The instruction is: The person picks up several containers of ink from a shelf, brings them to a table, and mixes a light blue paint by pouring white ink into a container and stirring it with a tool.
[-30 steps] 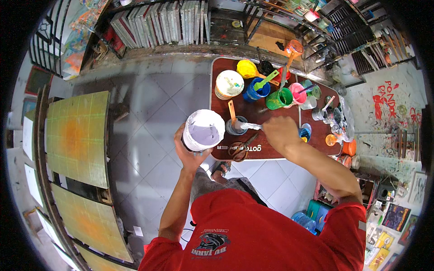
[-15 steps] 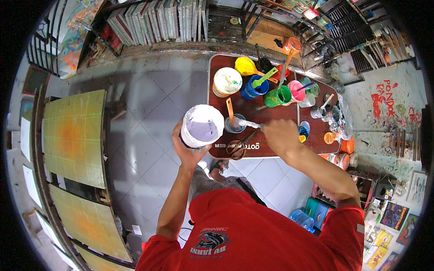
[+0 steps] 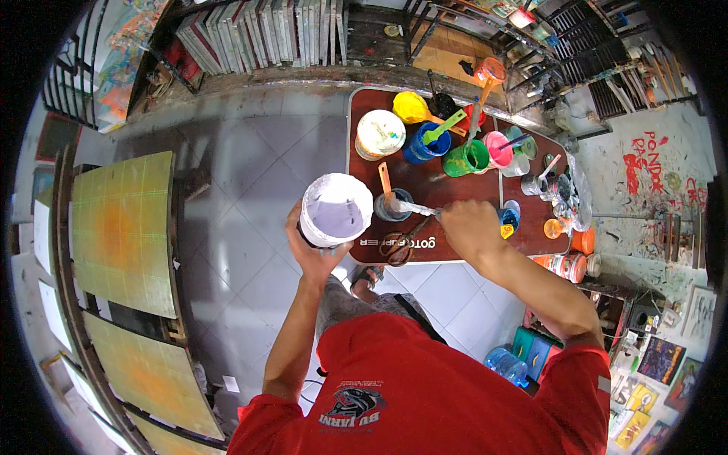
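Left hand (image 3: 322, 259): fingers spread wide round the lower wall of a white bucket (image 3: 315, 233), mouth up; the broad spread probably suits its girth and keeps the pale lilac paint (image 3: 337, 217) contained. Right hand (image 3: 476, 230): fingers curled closed on the handle of a paint-coated spatula (image 3: 413, 207); its blade reaches left of them to a small cup (image 3: 390, 216), rim contact unclear. Orange-handled tool (image 3: 385, 179) stands tilted in that cup, likely to keep its lower end off the counter (image 3: 444, 187). Scissors (image 3: 396, 250) lie left of the right fingers, nearer the body.
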{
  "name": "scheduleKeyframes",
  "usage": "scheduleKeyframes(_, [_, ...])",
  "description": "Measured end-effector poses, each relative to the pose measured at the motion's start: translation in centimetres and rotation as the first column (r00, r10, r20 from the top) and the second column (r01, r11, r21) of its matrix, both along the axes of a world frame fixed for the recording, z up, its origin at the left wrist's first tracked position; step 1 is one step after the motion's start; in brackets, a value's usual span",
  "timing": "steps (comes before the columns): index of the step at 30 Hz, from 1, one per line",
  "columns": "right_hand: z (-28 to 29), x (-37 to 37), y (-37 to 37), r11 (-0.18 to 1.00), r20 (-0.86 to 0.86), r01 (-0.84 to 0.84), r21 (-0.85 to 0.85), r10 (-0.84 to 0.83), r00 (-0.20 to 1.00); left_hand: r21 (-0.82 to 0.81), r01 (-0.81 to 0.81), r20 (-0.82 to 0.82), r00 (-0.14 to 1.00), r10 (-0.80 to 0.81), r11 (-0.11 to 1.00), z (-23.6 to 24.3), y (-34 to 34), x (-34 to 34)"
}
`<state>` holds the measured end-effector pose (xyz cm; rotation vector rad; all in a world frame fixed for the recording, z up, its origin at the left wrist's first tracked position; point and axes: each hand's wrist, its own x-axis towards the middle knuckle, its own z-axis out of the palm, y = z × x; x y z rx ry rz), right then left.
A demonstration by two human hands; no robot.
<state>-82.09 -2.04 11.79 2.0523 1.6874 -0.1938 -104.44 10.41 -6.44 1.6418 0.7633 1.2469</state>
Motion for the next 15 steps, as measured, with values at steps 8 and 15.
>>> scheduleKeyframes(8, [0.8,-0.1,-0.2,0.999,-0.019,0.048,-0.018,-0.049,0.999,0.052,-0.005,-0.045,0.999,0.007,0.999,0.7,0.5,-0.3])
scheduleKeyframes(15, [-0.3,0.2,-0.6,0.999,-0.022,0.034,-0.007,-0.034,0.999,0.022,-0.002,-0.039,0.999,0.003,1.0,1.4,0.3,-0.5])
